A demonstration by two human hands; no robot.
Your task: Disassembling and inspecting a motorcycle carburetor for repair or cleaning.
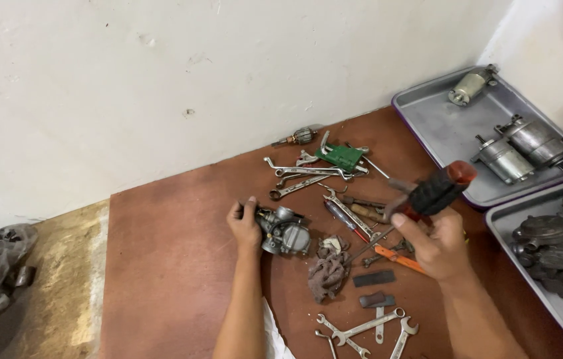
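On the brown board [175,266] by the white wall, we see the left hand [244,226] clamped on a metal carburetor [284,230] resting there. The right hand [433,244] grips a screwdriver [427,197] with a red and black handle, its tip pointing toward the carburetor. Between them lie a rag [328,271] and loose wrenches [304,173]. Two grey trays [435,130] of motor parts sit at right.

Carburetor [284,231] dull grey metal; screwdriver [427,196] handle matt black-red plastic; rag [328,269] rough cloth.
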